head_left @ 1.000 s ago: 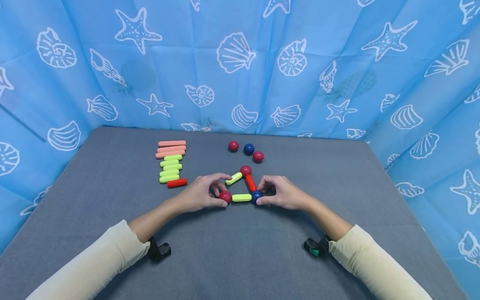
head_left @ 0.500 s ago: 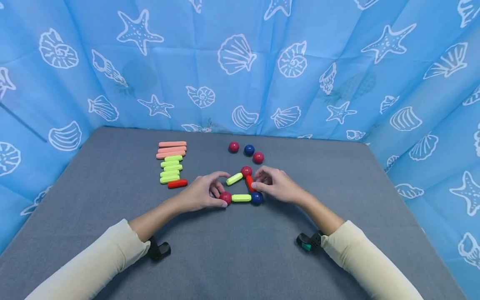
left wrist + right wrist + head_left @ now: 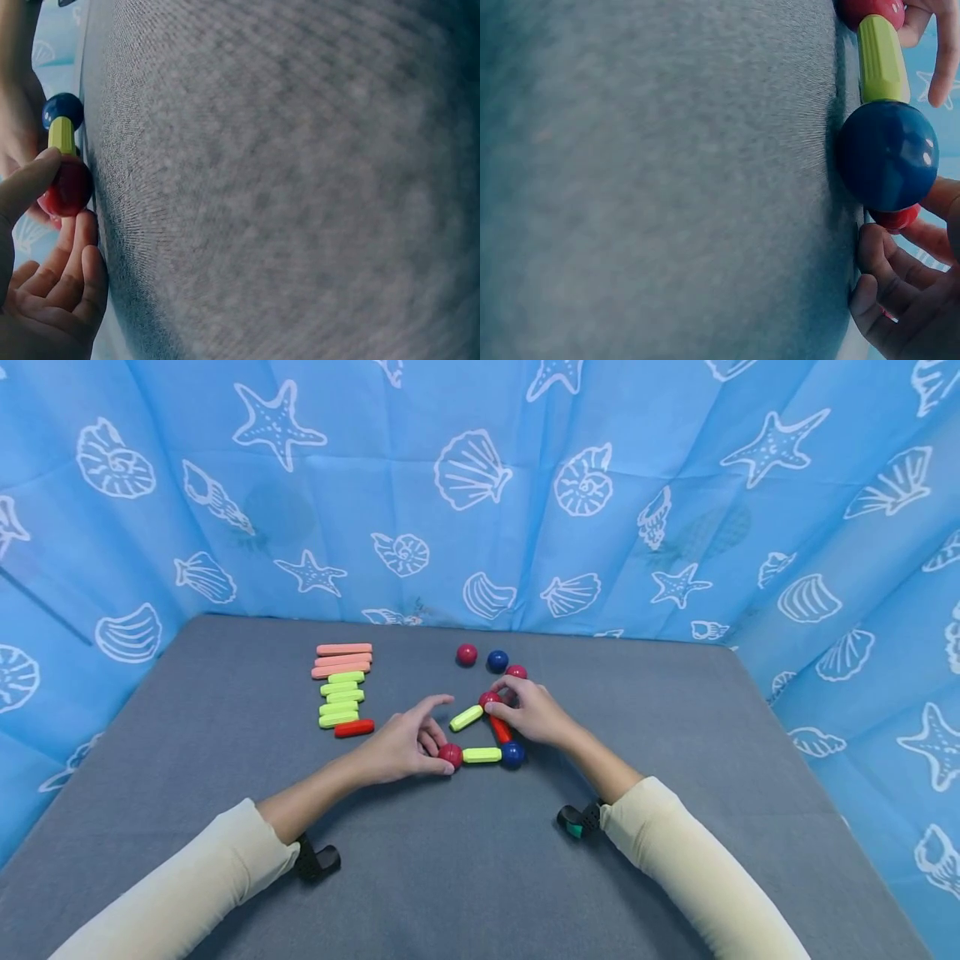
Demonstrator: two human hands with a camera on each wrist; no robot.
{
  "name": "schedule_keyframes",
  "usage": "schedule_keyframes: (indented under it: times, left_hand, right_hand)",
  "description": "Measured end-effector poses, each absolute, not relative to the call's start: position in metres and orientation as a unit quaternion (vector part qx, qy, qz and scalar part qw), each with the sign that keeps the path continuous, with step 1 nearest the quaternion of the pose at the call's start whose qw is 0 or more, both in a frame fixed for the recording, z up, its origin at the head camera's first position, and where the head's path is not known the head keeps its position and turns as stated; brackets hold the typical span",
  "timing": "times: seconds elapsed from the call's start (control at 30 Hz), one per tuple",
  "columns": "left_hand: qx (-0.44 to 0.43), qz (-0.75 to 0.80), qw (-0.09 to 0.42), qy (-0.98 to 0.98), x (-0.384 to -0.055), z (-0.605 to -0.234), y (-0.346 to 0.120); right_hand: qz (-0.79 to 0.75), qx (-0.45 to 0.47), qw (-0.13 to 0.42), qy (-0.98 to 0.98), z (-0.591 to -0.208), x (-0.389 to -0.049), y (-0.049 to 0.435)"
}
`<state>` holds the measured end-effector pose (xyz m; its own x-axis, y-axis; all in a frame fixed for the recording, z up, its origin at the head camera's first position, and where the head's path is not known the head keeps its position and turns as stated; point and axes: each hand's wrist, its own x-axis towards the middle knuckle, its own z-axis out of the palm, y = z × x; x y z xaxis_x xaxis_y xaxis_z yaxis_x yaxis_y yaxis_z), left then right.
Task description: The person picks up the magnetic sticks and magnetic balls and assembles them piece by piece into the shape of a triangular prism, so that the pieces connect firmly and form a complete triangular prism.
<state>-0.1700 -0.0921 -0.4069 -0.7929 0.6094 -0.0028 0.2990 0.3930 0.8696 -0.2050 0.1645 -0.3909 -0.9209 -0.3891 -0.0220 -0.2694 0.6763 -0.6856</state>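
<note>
One red ball point(image 3: 491, 698) half hidden under right hand point(image 3: 531, 717) fingers.

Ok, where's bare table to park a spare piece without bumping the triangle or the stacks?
Bare grey table lies in front of the triangle between the two sleeves, and along the right side past the right hand. It is crowded around the left hand, the stick stack and the loose balls behind the triangle.
</note>
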Motion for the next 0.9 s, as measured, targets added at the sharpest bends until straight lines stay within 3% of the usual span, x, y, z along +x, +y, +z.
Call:
schedule_keyframes:
  times: [0.5,0.9]
  left_hand:
    - [0.266,0.474,0.166,0.823,-0.1726,-0.4064,-0.0894]
    - [0.269,0.468,0.164,0.826,-0.1734,-0.406,-0.0875]
  right_hand:
    - [-0.371,-0.197,0.129,0.898,-0.3902,-0.2103,0.1681]
    - [-0.377,-0.242,0.127,0.885,-0.3925,-0.2091,0.1706]
